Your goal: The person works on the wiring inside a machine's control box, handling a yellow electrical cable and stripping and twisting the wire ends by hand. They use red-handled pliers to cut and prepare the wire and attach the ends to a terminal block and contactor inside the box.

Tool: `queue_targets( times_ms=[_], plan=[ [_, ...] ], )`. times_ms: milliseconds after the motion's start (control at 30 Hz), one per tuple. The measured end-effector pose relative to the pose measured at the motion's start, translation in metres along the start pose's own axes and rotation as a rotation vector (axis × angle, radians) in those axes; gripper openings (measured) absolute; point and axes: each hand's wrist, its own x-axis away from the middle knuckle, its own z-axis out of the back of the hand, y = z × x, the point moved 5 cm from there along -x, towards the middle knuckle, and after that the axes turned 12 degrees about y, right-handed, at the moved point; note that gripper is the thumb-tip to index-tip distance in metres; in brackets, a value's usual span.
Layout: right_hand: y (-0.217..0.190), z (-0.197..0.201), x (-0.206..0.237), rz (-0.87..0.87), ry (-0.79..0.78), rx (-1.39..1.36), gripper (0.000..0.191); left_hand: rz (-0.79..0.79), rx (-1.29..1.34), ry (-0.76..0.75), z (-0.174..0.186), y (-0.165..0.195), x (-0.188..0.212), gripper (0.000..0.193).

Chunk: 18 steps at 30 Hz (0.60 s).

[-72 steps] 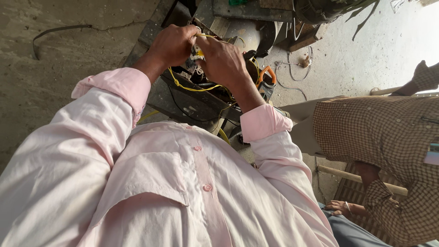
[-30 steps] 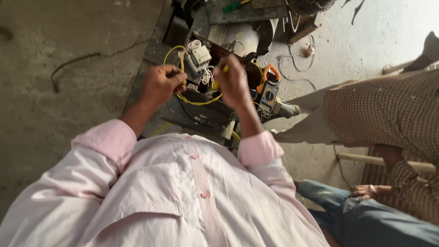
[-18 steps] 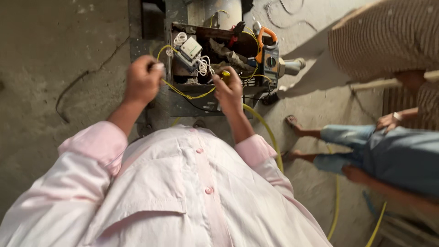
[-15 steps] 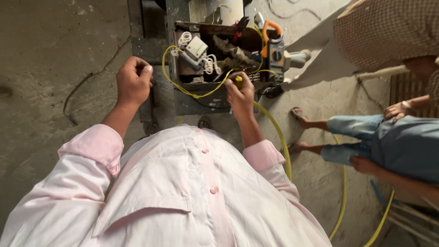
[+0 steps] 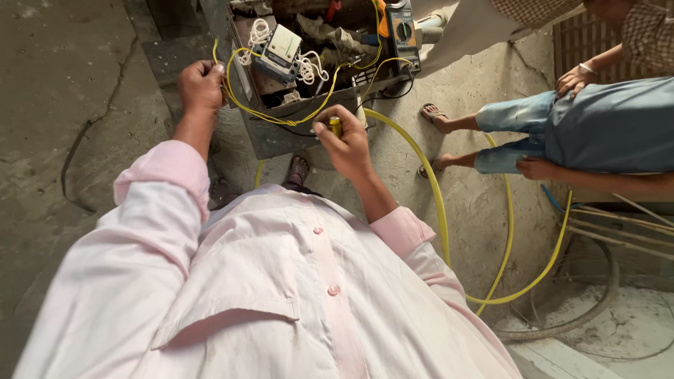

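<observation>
Yellow wire: pulled out of toolbox, not yet free

Yellow wire (image 5: 281,118) sags between both hands over the open toolbox (image 5: 309,119); far part loops inside the clutter; left hand (image 5: 200,85) fisted on one end; right hand (image 5: 344,140) pinched on the other; seated person (image 5: 597,133) crowds the right side; floor (image 5: 70,84) at left offers room.

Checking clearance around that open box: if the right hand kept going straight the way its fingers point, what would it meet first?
Probably the near rim of the toolbox, just past the right hand; depth is hard to judge.
</observation>
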Motion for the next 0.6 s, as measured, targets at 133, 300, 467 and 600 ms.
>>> queue_targets(
  times_ms=[133,300,467,600],
  plan=[
    [-0.015,-0.019,-0.007,0.122,-0.036,0.161,0.006,-0.542,-0.195,0.067,0.01,0.04,0.066,0.013],
    [-0.038,-0.031,-0.014,0.36,0.006,0.06,0.021,-0.67,-0.294,-0.132,-0.012,0.078,0.158,0.008],
    [-0.024,-0.017,-0.026,0.353,0.086,0.011,0.011,-0.752,-0.388,-0.264,-0.057,0.096,0.179,0.009],
    [0.008,0.012,-0.044,0.249,0.155,-0.001,0.007,-0.878,-0.442,-0.293,-0.076,0.098,0.167,0.01]
  ],
)
